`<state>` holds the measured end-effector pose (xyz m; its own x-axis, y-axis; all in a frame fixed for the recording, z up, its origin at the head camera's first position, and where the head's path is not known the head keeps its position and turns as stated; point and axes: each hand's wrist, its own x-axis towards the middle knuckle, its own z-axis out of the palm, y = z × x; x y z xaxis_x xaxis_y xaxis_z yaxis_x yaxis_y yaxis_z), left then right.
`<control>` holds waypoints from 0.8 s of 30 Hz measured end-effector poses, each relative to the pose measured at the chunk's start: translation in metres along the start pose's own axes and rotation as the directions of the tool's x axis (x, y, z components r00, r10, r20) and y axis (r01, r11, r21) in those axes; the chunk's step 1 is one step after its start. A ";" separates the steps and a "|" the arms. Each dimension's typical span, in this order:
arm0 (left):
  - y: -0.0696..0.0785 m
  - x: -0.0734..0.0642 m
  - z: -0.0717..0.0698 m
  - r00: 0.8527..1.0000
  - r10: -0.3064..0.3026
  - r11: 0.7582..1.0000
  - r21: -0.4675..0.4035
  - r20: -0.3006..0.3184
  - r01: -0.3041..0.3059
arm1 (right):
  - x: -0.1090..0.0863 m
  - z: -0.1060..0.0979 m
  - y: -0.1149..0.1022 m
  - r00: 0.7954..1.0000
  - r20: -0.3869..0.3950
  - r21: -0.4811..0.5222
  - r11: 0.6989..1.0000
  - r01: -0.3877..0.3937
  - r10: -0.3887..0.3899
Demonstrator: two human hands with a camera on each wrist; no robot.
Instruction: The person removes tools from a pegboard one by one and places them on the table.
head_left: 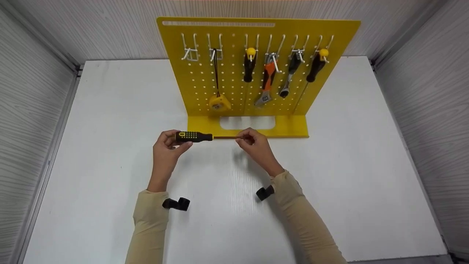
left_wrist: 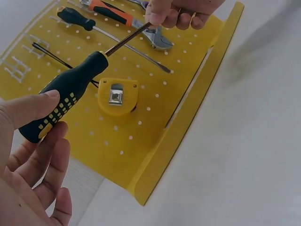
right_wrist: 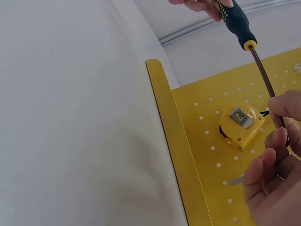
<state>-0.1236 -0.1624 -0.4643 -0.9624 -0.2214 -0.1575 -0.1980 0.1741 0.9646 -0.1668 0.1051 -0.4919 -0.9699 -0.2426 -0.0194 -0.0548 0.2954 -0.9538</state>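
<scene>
On the table (head_left: 110, 110) stands the board (head_left: 227, 80). Before it the left hand (head_left: 164, 151) pinches the screwdriver (head_left: 203, 137) by its handle (head_left: 192, 136), the right hand (head_left: 258, 146) by its shaft (head_left: 224, 137) — fingertip grips. The likely risk lies there: a slack pinch could drop it, or a careless forward swing could knock the tape (head_left: 220, 103) — hanging nearby.

You are getting no readable text, brand, number or sign in any view. The screwdriver (head_left: 194, 136) you are holding is showing yellow dots and one larger yellow mark, none forming legible letters, while the hanging tape measure (head_left: 220, 103) is showing markings too small for reading.
</scene>
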 end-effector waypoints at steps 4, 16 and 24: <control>-0.013 0.004 0.000 1.000 -0.022 0.998 0.054 0.016 0.021 | -0.001 -0.001 0.004 1.000 0.010 -0.054 0.998 0.015 -0.014; -0.039 0.011 -0.007 0.998 -0.065 0.986 0.157 -0.005 0.065 | 0.002 0.003 0.012 0.993 0.106 -0.274 0.959 0.074 -0.046; -0.053 0.013 -0.005 0.993 -0.121 0.976 0.180 -0.007 0.120 | 0.003 0.006 0.017 0.992 0.128 -0.335 0.942 0.029 0.015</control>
<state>-0.1250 -0.1798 -0.5162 -0.9301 -0.2473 -0.2717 -0.3425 0.3164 0.8846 -0.1692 0.1036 -0.5102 -0.9322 -0.3548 -0.0717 -0.1596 0.5806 -0.7984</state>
